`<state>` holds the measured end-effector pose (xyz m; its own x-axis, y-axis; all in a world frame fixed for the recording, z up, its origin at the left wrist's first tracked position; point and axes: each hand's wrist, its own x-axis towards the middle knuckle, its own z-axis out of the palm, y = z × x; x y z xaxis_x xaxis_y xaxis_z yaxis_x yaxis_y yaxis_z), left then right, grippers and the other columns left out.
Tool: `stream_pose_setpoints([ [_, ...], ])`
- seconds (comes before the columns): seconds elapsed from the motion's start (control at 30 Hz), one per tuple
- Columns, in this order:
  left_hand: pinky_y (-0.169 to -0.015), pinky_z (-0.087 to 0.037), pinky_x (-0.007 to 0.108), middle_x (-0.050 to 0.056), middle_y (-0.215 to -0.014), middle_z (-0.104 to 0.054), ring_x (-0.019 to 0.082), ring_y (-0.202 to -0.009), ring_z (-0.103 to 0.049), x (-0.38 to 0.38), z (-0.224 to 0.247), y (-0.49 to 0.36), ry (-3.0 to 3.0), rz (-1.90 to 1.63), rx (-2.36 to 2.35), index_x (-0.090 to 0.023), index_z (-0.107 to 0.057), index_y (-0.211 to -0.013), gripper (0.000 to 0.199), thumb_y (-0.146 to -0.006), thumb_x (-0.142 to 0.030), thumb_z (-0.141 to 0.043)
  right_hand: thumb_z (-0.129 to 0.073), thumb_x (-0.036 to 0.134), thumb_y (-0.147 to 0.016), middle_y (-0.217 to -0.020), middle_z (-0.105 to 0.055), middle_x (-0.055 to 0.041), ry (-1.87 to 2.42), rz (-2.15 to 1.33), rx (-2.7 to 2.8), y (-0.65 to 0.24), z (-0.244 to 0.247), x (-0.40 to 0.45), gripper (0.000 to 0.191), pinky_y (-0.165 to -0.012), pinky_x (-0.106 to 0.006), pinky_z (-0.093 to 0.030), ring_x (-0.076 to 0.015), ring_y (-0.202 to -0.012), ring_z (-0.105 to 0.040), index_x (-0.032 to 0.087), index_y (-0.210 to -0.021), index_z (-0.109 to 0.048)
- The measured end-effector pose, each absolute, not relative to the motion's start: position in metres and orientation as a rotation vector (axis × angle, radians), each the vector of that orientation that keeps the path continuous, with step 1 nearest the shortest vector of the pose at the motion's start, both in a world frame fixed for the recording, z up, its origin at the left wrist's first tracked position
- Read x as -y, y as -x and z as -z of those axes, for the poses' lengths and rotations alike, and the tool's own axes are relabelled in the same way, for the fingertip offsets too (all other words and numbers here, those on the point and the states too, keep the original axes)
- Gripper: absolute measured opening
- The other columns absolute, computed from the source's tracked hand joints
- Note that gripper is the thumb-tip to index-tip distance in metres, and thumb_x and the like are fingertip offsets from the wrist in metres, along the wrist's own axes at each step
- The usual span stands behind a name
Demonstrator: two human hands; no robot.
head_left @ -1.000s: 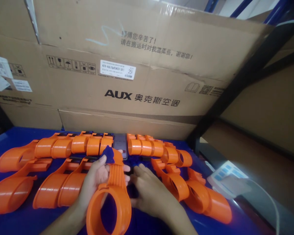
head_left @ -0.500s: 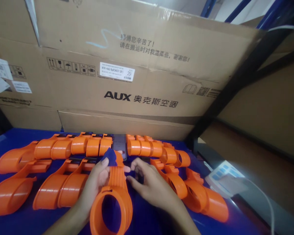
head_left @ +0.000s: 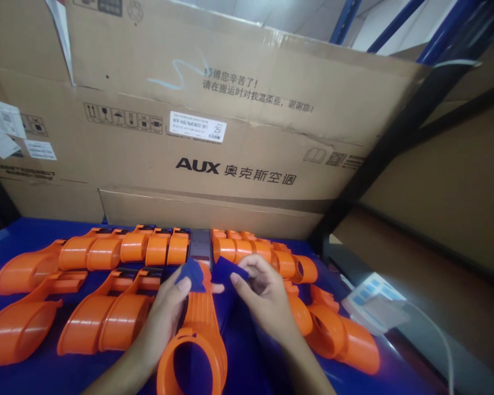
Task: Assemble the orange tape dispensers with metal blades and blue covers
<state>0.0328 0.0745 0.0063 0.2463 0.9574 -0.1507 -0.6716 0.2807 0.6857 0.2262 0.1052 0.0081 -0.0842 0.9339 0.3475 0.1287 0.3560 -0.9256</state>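
My right hand (head_left: 264, 288) moved outward, edge-pinching a likely soft blue patch (head_left: 227, 270); left hand (head_left: 169, 300) clasps a stiff-looking orange holder (head_left: 201, 308).

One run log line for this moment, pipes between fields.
left hand: holding orange ring with blue patch | right hand: pinching blue piece | more orange rings on blue table

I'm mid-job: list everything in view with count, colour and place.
ring-ended plastic part: one, orange, in left hand
similar parts: over a dozen, orange, rows on both sides
patches: two, dark blue, on held part and in right hand
phone: one, dark, back centre
table: one, blue, beneath
AUX carton: one, brown, behind
labels: several, white, on carton
device: one, white-blue, right
rack posts: several, black, both sides
hands: two, bare, lower centre
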Motion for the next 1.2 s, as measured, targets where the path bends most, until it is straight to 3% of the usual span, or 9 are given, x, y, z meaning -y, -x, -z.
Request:
stream_pose_setpoints([
  [0.1,-0.078,-0.06,0.041,0.014,-0.098,-0.083,0.035,-0.09,-0.078,-0.077,-0.002,-0.035,-0.602,-1.176,-0.617,-0.015,-0.068,-0.133,0.059,-0.082,-0.044,-0.079,-0.072,0.044,-0.093,-0.079,-0.057,0.0034,0.914,-1.028,1.481,-0.224,-0.01,-0.102,0.026,-0.064,-0.026,-0.045,-0.0146,-0.069,-0.053,0.025,-0.099,-0.056],
  [0.27,-0.07,-0.059,0.038,0.019,-0.094,-0.082,0.032,-0.077,-0.076,-0.087,0.011,-0.028,-0.538,-0.998,-0.545,-0.009,-0.077,-0.107,0.058,-0.081,-0.06,-0.073,-0.065,0.046,-0.098,-0.107,-0.064,-0.0039,0.873,-1.121,1.612,-0.223,-0.015,-0.095,0.027,-0.082,-0.031,-0.053,-0.0209,-0.096,-0.061,0.027,-0.117,-0.059],
  [0.37,-0.065,-0.058,0.037,0.018,-0.083,-0.08,0.029,-0.068,-0.074,-0.09,0.016,-0.026,-0.552,-0.949,-0.563,-0.006,-0.078,-0.099,0.062,-0.079,-0.065,-0.071,-0.063,0.045,-0.1,-0.108,-0.063,-0.0036,0.884,-1.16,1.572,-0.221,-0.013,-0.093,0.024,-0.087,-0.033,-0.053,-0.0205,-0.096,-0.061,0.028,-0.116,-0.057],
  [0.57,-0.077,-0.059,0.04,0.012,-0.086,-0.081,0.03,-0.077,-0.076,-0.085,0.007,-0.031,-0.562,-1.036,-0.556,-0.013,-0.069,-0.127,0.065,-0.083,-0.06,-0.071,-0.064,0.049,-0.098,-0.098,-0.061,-0.0023,0.834,-1.103,1.502,-0.223,-0.007,-0.099,0.024,-0.087,-0.035,-0.053,-0.0214,-0.093,-0.061,0.027,-0.105,-0.056],
  [0.67,-0.08,-0.059,0.038,0.012,-0.092,-0.082,0.029,-0.082,-0.076,-0.084,0.006,-0.034,-0.673,-1.148,-0.605,-0.016,-0.068,-0.126,0.056,-0.085,-0.054,-0.073,-0.065,0.044,-0.098,-0.098,-0.06,-0.002,0.875,-0.909,1.489,-0.225,-0.004,-0.101,0.02,-0.085,-0.033,-0.052,-0.0211,-0.092,-0.06,0.027,-0.105,-0.058],
  [0.73,-0.089,-0.057,0.036,0.01,-0.109,-0.081,0.028,-0.098,-0.076,-0.084,0.009,-0.035,-0.772,-1.303,-0.637,-0.022,-0.066,-0.127,0.047,-0.086,-0.043,-0.077,-0.068,0.039,-0.097,-0.099,-0.061,-0.002,0.896,-0.758,1.517,-0.226,-0.004,-0.101,0.017,-0.086,-0.032,-0.051,-0.021,-0.093,-0.06,0.027,-0.107,-0.06],
  [0.83,-0.1,-0.052,0.031,0.004,-0.122,-0.077,0.025,-0.115,-0.071,-0.083,0.015,-0.036,-0.898,-1.414,-0.653,-0.029,-0.06,-0.133,0.052,-0.085,-0.031,-0.08,-0.067,0.034,-0.096,-0.11,-0.065,-0.0051,0.86,-0.638,1.602,-0.228,-0.008,-0.099,0.022,-0.094,-0.036,-0.051,-0.0241,-0.104,-0.063,0.027,-0.117,-0.063],
  [0.97,-0.104,-0.051,0.031,0.004,-0.132,-0.072,0.025,-0.124,-0.066,-0.082,0.019,-0.035,-1.031,-1.43,-0.682,-0.031,-0.057,-0.135,0.057,-0.085,-0.03,-0.082,-0.069,0.03,-0.094,-0.121,-0.067,-0.0075,0.766,-0.617,1.75,-0.231,-0.018,-0.095,0.028,-0.102,-0.041,-0.05,-0.0276,-0.116,-0.063,0.028,-0.122,-0.068],
  [1.2,-0.103,-0.052,0.032,0.005,-0.135,-0.069,0.026,-0.128,-0.062,-0.085,0.019,-0.033,-1.117,-1.435,-0.706,-0.032,-0.058,-0.135,0.054,-0.085,-0.03,-0.081,-0.074,0.028,-0.09,-0.12,-0.069,-0.0075,0.779,-0.601,1.793,-0.229,-0.023,-0.093,0.032,-0.102,-0.042,-0.052,-0.0277,-0.115,-0.065,0.029,-0.122,-0.071],
])
